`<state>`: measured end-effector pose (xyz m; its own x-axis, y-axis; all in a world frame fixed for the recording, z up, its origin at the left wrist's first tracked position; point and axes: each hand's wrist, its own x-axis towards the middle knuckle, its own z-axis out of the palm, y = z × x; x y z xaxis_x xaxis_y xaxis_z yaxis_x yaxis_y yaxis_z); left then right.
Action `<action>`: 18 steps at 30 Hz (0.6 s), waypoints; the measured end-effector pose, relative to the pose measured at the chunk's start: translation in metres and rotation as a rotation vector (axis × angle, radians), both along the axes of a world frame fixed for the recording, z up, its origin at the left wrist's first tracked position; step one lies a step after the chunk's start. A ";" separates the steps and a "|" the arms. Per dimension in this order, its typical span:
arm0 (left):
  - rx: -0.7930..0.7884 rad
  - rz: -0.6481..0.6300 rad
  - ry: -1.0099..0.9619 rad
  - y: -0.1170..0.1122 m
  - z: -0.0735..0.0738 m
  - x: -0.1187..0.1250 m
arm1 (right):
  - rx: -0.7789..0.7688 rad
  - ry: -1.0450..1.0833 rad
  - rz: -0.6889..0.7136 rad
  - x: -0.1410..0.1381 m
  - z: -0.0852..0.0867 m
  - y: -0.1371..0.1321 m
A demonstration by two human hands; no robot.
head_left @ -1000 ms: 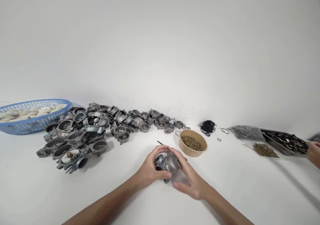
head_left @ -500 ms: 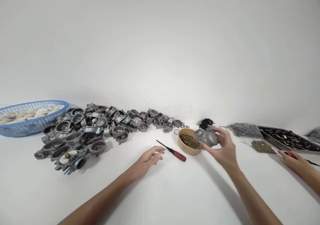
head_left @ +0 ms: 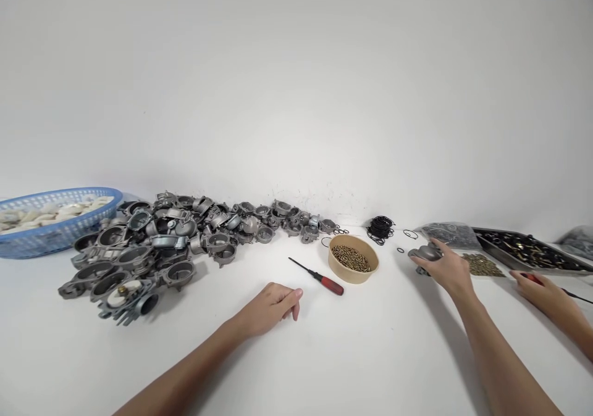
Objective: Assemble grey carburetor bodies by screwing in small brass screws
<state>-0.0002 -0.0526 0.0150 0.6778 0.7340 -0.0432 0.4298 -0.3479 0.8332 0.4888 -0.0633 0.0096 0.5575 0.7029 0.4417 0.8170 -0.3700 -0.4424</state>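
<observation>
My right hand (head_left: 448, 268) is stretched out to the right and closed round a grey metal carburetor part (head_left: 425, 254), which sits low at the white table (head_left: 352, 348). My left hand (head_left: 272, 306) rests on the table with its fingers loosely curled and nothing in it. A red-handled screwdriver (head_left: 320, 276) lies just beyond the left hand. Next to the screwdriver stands a tan paper bowl (head_left: 353, 260) of small brass screws.
A heap of grey carburetor bodies (head_left: 162, 243) fills the left. A blue basket (head_left: 50, 218) of white pieces stands at far left. Black O-rings (head_left: 380, 227), bags of small parts (head_left: 456, 236) and a metal tray (head_left: 528, 249) lie right. Another person's hand (head_left: 546, 292) holds a red-handled tool.
My right hand carried the carburetor part from in front of me, past the bowl, to the right and down to the table. My left hand let go and sank onto the table.
</observation>
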 end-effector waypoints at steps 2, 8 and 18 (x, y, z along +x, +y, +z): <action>-0.003 -0.006 0.011 0.000 0.001 0.000 | -0.022 -0.011 0.007 0.001 -0.004 0.002; -0.009 -0.024 0.016 -0.002 0.003 -0.001 | -0.006 -0.039 -0.002 0.005 -0.013 0.002; 0.002 -0.051 0.018 0.000 0.000 -0.001 | -0.070 -0.051 -0.007 0.004 -0.014 0.002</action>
<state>-0.0017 -0.0528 0.0151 0.7135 0.6985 -0.0544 0.4266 -0.3715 0.8246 0.4932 -0.0615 -0.0042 0.5403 0.7293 0.4198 0.8352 -0.4042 -0.3729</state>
